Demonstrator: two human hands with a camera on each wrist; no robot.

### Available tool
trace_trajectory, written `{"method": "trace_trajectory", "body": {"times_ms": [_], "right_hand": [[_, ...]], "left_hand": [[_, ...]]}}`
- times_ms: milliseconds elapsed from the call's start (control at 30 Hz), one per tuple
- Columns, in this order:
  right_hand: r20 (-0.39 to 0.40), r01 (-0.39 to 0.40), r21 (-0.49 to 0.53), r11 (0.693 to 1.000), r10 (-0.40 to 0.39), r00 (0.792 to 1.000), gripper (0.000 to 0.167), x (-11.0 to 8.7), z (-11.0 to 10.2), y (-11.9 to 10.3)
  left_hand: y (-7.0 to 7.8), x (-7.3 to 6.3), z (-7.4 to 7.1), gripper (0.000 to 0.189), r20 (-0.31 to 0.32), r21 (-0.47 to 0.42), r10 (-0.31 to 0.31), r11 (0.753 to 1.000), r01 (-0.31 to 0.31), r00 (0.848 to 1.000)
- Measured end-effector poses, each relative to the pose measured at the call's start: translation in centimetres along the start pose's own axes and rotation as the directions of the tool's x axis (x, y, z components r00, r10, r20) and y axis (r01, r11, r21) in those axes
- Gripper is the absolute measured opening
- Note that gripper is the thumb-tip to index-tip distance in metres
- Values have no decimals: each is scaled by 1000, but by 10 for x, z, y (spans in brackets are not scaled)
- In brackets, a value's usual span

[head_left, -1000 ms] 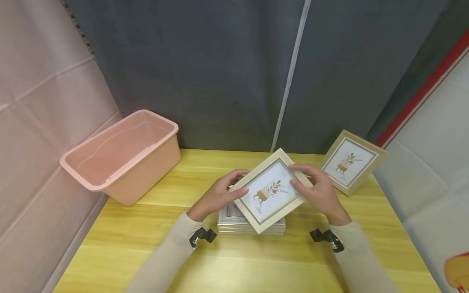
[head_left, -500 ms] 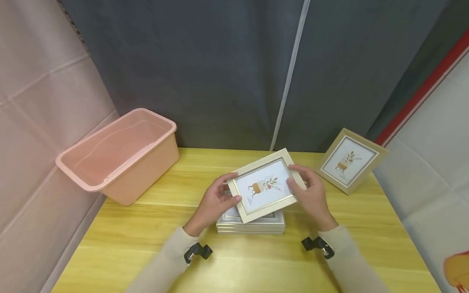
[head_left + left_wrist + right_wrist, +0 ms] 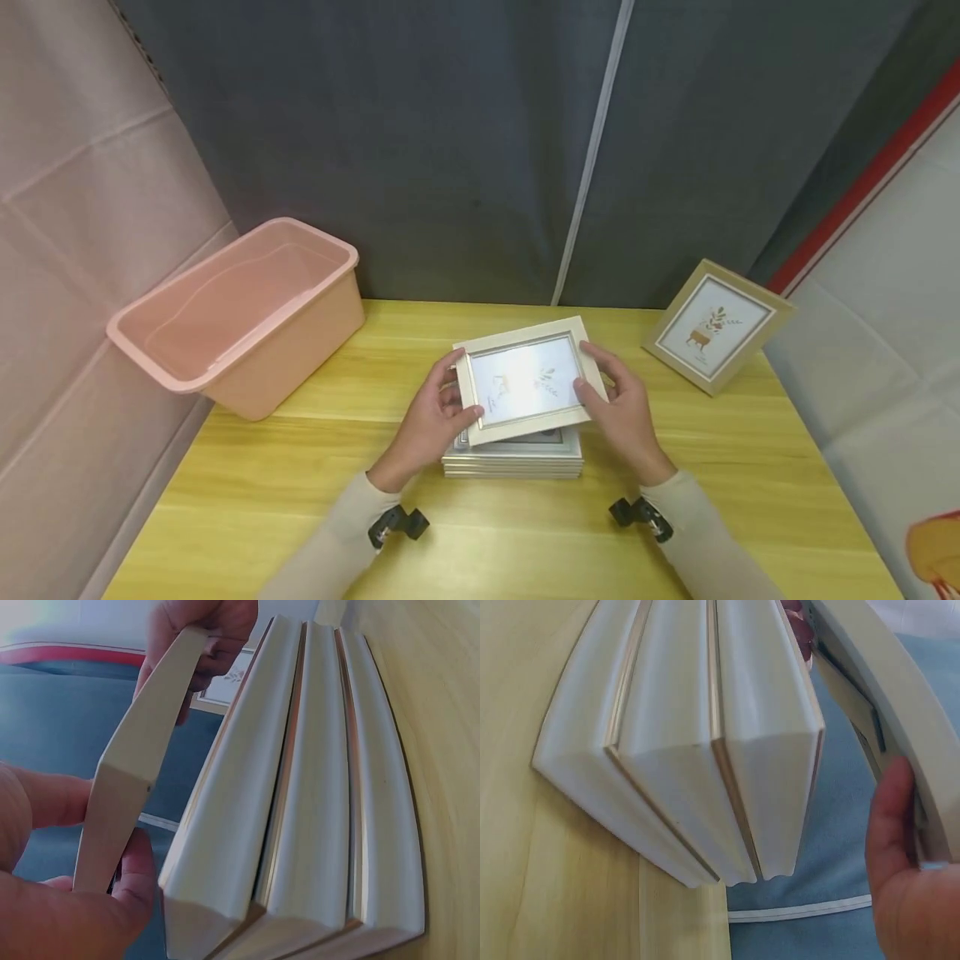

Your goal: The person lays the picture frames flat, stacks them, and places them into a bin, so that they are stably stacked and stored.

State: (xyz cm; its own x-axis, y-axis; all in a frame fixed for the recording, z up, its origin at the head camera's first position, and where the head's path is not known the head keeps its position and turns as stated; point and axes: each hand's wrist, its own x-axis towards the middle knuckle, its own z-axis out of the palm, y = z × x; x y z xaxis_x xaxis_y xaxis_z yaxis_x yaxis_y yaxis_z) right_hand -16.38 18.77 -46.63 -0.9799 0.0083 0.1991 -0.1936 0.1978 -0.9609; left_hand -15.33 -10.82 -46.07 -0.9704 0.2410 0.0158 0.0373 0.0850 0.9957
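A cream picture frame [image 3: 536, 425] with a plant print is held in both hands, tilted above a stack of picture frames [image 3: 513, 468]. My left hand [image 3: 426, 421] grips its left edge, thumb on the front and fingers behind. At its right side, my right hand [image 3: 621, 410] pinches the border, thumb on the front near the print. Glare whitens part of the print. In the left wrist view the held frame [image 3: 142, 742] shows edge-on, beside three stacked frames [image 3: 307, 787]. The right wrist view shows the back of the held frame [image 3: 900, 697], with a stand flap [image 3: 847, 686].
A similar picture frame [image 3: 716, 325] stands upright at the table's back right, facing me. The pink plastic bin [image 3: 281, 358] sits at the back left; the inside I can see is bare. A dark curtain [image 3: 375, 150] hangs behind the wooden table [image 3: 510, 550].
The held picture frame has turned clockwise from a steep diagonal to nearly level. Both hands moved with it, shifting slightly left, and glare now covers part of the print.
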Motion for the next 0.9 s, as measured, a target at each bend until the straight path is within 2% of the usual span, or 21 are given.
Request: {"method": "trace_trajectory", "body": {"times_ms": [133, 267, 400, 667, 900], "right_hand": [[70, 12, -68, 998, -7, 998, 55, -2, -3, 5], [107, 1, -183, 983, 19, 994, 54, -6, -6, 9], [129, -4, -205, 979, 31, 991, 55, -11, -6, 14], [161, 52, -254, 966, -11, 987, 55, -15, -3, 16], [169, 58, -342, 938, 1, 986, 59, -18, 0, 12]], "left_hand": [[-4, 2, -7, 92, -41, -15, -7, 1000, 6, 999], [-6, 1, -15, 89, -55, 37, -40, 998, 42, 998], [-7, -1, -21, 86, -56, 113, -71, 991, 77, 996], [-6, -4, -25, 84, -68, 180, -94, 978, 105, 993], [-2, -7, -26, 83, -81, 301, -96, 946, 116, 992]]}}
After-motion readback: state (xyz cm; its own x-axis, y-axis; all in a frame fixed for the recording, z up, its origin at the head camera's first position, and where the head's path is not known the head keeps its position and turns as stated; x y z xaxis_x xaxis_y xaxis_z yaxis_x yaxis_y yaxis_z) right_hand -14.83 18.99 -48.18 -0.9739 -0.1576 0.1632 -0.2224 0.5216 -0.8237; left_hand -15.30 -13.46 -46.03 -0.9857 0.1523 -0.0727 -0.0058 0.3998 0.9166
